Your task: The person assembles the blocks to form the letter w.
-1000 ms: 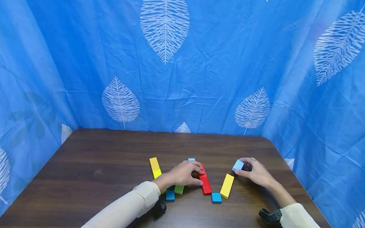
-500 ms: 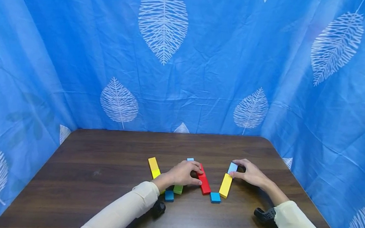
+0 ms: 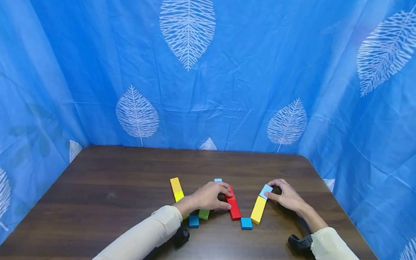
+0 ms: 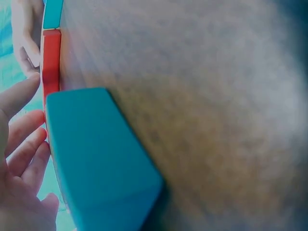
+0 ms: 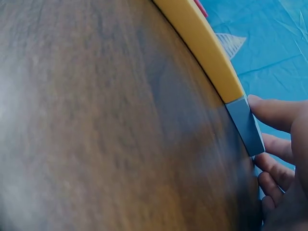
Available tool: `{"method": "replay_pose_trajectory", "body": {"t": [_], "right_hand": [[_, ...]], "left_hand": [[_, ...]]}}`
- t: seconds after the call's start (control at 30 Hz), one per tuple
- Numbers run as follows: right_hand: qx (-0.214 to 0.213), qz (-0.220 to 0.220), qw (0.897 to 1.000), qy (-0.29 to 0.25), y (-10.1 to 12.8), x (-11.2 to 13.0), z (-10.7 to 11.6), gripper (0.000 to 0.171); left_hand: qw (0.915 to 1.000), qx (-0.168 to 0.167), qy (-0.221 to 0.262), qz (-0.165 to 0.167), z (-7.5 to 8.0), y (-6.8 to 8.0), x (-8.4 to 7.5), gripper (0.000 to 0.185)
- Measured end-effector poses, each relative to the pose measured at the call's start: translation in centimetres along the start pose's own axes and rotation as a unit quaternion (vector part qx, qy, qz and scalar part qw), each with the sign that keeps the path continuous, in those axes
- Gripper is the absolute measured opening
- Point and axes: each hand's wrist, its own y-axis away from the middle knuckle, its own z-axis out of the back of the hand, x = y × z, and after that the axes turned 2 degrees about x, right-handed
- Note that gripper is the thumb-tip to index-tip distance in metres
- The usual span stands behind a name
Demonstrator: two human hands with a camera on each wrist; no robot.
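Observation:
In the head view, my right hand pinches a light blue block between thumb and fingers. That block sits end to end with the far end of a yellow block; the right wrist view shows the blue block and yellow block touching. My left hand rests beside the red blocks, thumb and fingertips against them, fingers loosely bent. A darker blue block lies between the red and yellow near ends. Part of the left row is hidden under my left hand.
Left of my left hand lie yellow blocks, a green block and a blue block. Another light blue block shows behind its knuckles. The dark wooden table meets a blue leaf-patterned curtain behind.
My right hand has moved left and slightly toward me with the light blue block, which now meets the yellow block's far end. My left hand has stayed by the red blocks.

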Motion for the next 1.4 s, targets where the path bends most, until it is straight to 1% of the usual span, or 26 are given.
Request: {"method": "replay_pose_trajectory", "body": {"t": [0.17, 0.43, 0.7, 0.93, 1.17, 1.4], "right_hand": [[0.007, -0.002, 1.000, 0.000, -0.13, 0.03, 0.13, 0.052], [0.007, 0.012, 1.000, 0.008, 0.19, 0.02, 0.08, 0.056], [0.009, -0.004, 1.000, 0.002, 0.10, 0.02, 0.18, 0.056], [0.017, -0.019, 1.000, 0.004, 0.22, -0.34, 0.11, 0.056], [0.016, -0.016, 1.000, -0.002, 0.36, -0.14, 0.06, 0.059], [0.019, -0.018, 1.000, 0.003, 0.30, 0.22, -0.10, 0.060]], "left_hand": [[1.0000, 0.005, 0.001, 0.006, 0.13, 0.07, -0.12, 0.047], [1.0000, 0.006, -0.004, 0.001, 0.15, 0.09, -0.15, 0.046], [0.9999, 0.004, -0.013, 0.001, 0.04, -0.05, -0.20, 0.046], [0.9999, 0.003, -0.013, -0.001, -0.29, 0.19, -0.49, 0.045], [0.9995, -0.001, -0.033, -0.004, -0.26, 0.38, -0.44, 0.047], [0.9992, 0.015, -0.037, -0.007, -0.01, 0.71, -0.36, 0.049]]}}
